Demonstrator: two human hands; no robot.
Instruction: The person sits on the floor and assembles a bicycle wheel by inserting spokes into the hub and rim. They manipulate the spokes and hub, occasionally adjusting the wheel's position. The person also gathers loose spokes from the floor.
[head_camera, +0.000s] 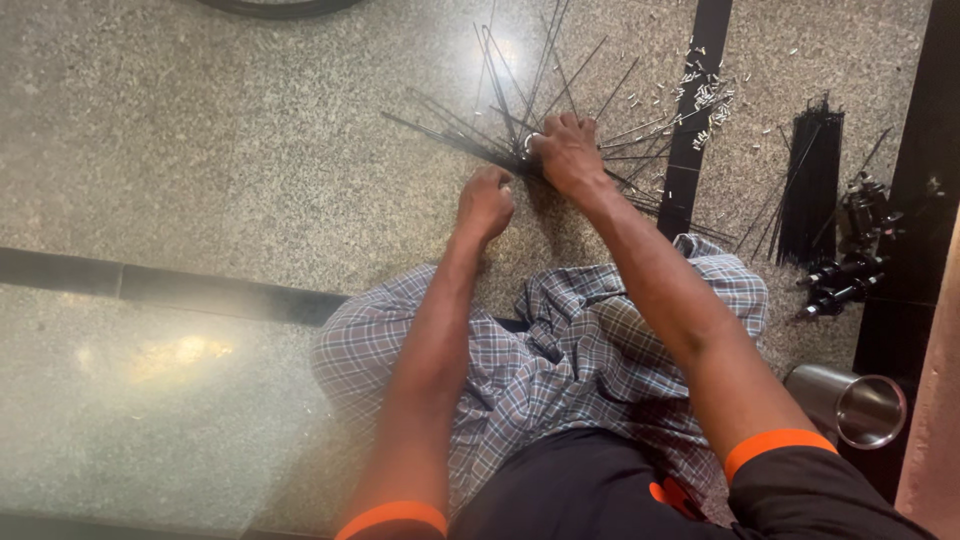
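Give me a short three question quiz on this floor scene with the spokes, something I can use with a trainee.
1. True or false: the right hand rests on the fan of thin black metal spokes.
2. Which lies nearest the shiny steel cup? A) the scatter of small silver nipples B) the cluster of black hubs C) the black rim arc
3. What is the left hand doing?

Key
1. True.
2. B.
3. It is curled into a loose fist at the near end of the spokes, beside the right hand; what it grips cannot be seen.
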